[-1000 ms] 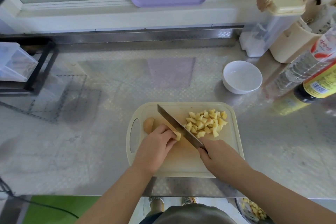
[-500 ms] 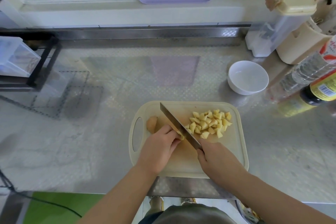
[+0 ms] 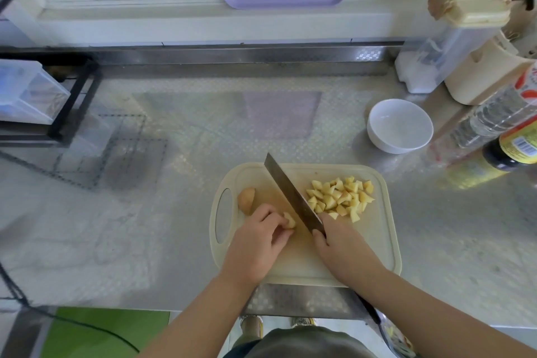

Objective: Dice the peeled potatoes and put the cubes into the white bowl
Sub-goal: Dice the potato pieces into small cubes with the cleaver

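A shiny metal counter (image 3: 174, 212) holds a pale cutting board (image 3: 377, 241); a potato piece (image 3: 247, 200) lies at its 10 o'clock; the left hand (image 3: 258, 244) pinches a small potato bit (image 3: 289, 219); the right hand (image 3: 343, 244) grips the knife (image 3: 290, 195) tight; the cubes (image 3: 340, 197) pile at 2 o'clock; the white bowl (image 3: 399, 125) sits past the board at 1 o'clock, not touching it.

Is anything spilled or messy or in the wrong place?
Nothing stands out. The potato cubes sit in one heap on the cutting board, none on the counter. The white bowl stands upright and empty. The left hand holds a potato piece; the right hand grips the knife.
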The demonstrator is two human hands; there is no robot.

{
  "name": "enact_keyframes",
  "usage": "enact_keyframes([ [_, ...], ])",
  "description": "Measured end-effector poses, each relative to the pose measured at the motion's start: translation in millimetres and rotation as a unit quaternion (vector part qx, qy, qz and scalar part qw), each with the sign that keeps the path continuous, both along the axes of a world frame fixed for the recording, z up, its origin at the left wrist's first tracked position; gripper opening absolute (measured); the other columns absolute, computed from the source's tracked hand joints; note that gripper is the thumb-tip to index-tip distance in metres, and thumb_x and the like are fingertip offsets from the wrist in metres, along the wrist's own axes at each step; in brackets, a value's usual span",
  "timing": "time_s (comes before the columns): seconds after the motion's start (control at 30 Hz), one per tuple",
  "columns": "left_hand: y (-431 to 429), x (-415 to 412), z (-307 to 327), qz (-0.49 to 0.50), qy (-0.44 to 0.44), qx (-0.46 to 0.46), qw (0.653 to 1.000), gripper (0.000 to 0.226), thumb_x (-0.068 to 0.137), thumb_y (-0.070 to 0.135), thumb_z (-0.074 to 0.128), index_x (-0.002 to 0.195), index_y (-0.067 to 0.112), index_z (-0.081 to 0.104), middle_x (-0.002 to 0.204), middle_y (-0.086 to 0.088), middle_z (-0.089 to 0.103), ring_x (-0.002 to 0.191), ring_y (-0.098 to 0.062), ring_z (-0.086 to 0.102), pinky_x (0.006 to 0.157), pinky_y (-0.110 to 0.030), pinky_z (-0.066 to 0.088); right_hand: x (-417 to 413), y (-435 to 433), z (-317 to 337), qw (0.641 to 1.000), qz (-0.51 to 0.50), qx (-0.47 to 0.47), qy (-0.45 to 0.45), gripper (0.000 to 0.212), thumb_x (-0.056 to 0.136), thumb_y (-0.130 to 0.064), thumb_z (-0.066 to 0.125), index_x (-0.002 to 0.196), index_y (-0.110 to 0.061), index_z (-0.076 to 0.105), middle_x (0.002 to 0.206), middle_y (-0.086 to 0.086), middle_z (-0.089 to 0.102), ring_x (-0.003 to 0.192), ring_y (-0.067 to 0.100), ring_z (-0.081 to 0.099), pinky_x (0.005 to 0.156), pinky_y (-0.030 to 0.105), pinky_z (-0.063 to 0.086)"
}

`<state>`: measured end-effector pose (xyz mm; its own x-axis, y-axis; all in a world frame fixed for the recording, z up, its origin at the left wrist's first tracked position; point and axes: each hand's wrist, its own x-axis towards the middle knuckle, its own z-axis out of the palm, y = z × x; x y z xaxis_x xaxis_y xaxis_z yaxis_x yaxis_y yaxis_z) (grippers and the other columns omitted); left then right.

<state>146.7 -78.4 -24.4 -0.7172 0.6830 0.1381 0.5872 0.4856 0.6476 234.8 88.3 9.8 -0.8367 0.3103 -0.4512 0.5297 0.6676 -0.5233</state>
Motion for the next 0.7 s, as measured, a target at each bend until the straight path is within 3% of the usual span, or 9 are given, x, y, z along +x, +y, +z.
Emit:
enact_keyframes([
  [0.1, -5.0, 2.3, -2.4, 0.013, -0.022, 0.006, 1.000, 0.021, 0.090, 0.036, 0.060, 0.086, 0.017, 0.066, 0.112, 0.009, 0.063, 0.080, -0.004, 0.064, 0.070, -0.027, 0.056, 6.1, 6.9, 1.7, 1.000, 0.023, 0.012, -0.003, 0.010, 0.103, -0.027, 0.042, 0.098, -0.024, 0.051, 0.083, -0.002, 0.060, 0.073, 0.013, 0.059, 0.070, 0.034, 0.053],
  [0.27, -7.8, 7.4, -4.6, 0.020, -0.023, -0.008, 1.000, 0.014, 0.087, 0.029, 0.067, 0.091, 0.018, 0.060, 0.099, 0.013, 0.057, 0.076, -0.006, 0.059, 0.065, -0.028, 0.054, 14.8, 8.4, 4.6, 0.999, 0.044, 0.022, -0.007, 0.011, 0.103, -0.029, 0.043, 0.095, -0.025, 0.050, 0.078, -0.004, 0.060, 0.067, 0.012, 0.059, 0.067, 0.033, 0.054],
  [0.53, 0.3, 14.3, -0.2, -0.019, 0.039, -0.007, 0.999, 0.010, 0.087, 0.014, 0.070, 0.097, 0.016, 0.066, 0.107, 0.008, 0.061, 0.073, -0.011, 0.062, 0.062, -0.027, 0.054, 25.2, 7.4, 6.0, 0.999, 0.047, 0.019, -0.001, 0.012, 0.103, -0.033, 0.041, 0.099, -0.028, 0.052, 0.079, -0.006, 0.063, 0.069, 0.012, 0.061, 0.070, 0.034, 0.056],
  [0.7, -0.6, 17.2, 2.5, 0.024, 0.003, 0.013, 1.000, 0.016, 0.087, 0.015, 0.071, 0.101, 0.018, 0.065, 0.101, 0.011, 0.060, 0.079, -0.005, 0.061, 0.065, -0.025, 0.054, 30.7, 5.9, 6.9, 0.999, 0.041, -0.001, 0.001, 0.012, 0.103, -0.030, 0.043, 0.096, -0.025, 0.050, 0.074, -0.003, 0.061, 0.065, 0.016, 0.059, 0.064, 0.034, 0.052],
])
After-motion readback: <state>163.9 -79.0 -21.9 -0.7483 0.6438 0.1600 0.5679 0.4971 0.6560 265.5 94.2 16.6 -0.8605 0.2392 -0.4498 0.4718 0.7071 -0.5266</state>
